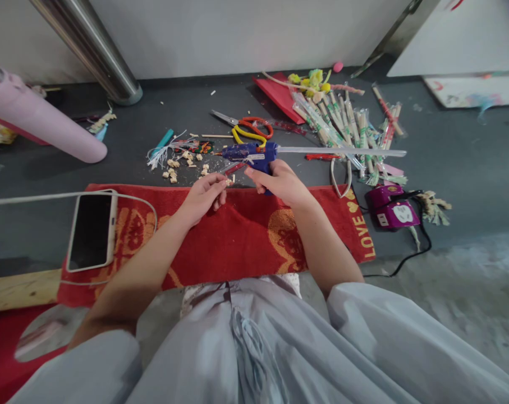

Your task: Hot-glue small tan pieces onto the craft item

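Pale grey clothing (254, 348) fills the foreground, with a red towel (237, 235) spread beyond it on the dark floor. Right hand (279, 182) is wrapped around the grip of a blue glue gun (250, 152), its nozzle pointing left. Left hand (207, 193) pinches a small tan piece (229, 181) just under that nozzle. Scissors (248, 128) lie behind; a phone (92, 230) rests on the towel's left end

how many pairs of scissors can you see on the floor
1. The scissors, with red and yellow handles, lie on the grey floor just beyond the blue glue gun that the right hand holds. More could be hidden under the pile of sticks.
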Demonstrator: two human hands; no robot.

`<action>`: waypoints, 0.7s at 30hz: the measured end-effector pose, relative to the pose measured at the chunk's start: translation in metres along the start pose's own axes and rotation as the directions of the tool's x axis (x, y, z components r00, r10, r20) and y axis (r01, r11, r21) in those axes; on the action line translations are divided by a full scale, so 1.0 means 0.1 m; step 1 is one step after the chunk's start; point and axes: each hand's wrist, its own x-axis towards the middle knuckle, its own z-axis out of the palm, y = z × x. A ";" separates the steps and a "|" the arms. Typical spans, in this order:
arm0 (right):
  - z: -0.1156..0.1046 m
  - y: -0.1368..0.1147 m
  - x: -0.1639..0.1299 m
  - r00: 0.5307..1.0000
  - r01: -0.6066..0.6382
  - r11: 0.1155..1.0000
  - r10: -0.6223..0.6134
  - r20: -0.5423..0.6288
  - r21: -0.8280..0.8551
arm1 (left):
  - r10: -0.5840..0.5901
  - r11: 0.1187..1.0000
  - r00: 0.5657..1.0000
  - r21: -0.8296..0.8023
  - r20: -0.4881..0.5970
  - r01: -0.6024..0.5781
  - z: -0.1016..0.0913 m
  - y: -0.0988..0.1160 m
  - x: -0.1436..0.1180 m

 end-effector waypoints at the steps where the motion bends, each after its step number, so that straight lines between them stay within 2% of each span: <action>1: 0.00 -0.02 -0.01 1.000 -0.001 1.000 0.001 0.004 -0.016 | 0.000 1.000 1.000 -0.003 -0.001 0.000 0.00 0.00 0.00; 7: 0.02 -0.06 -0.02 0.998 -0.036 0.998 0.039 0.057 -0.054 | 0.002 1.000 1.000 -0.005 -0.007 -0.002 0.01 0.00 -0.01; 11: 0.04 -0.06 -0.02 0.994 0.015 0.995 -0.004 0.111 -0.095 | 0.014 0.999 0.997 -0.047 -0.074 -0.017 0.03 0.02 0.00; 14: 0.04 -0.08 -0.03 0.989 0.055 0.993 -0.040 0.142 -0.109 | 0.004 0.998 0.997 -0.062 -0.079 -0.009 0.03 0.04 -0.01; 21: 0.04 -0.07 -0.03 0.998 0.009 0.994 -0.002 0.066 -0.112 | 0.006 0.998 0.998 -0.055 -0.059 -0.009 0.03 0.05 -0.02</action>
